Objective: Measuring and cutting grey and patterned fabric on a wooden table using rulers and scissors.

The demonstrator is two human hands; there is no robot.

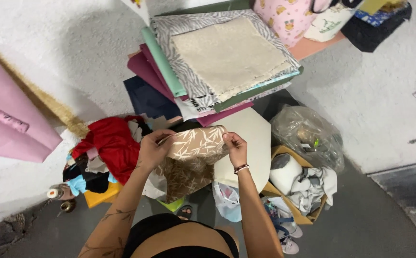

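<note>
As both arms reach forward, left hand (151, 149) and right hand (235, 147) pinch the leaf-print cloth (193, 157) — fingers curled.

A rough white plastered wall (64, 52) fills the far side of the view, lit evenly, with soft shadows under what leans on it. At the right the wall (385, 105) runs down to a dark grey floor (361, 224). A salmon-coloured shelf (313, 47) juts out at the far right, and a tall stack of folded fabrics (217, 62) rests near it. On the left a pink board (12, 119) leans against the wall. On the floor lie a heap of cloth scraps (103, 153), a clear plastic bag (308, 136) and an open cardboard box (296, 184).
</note>
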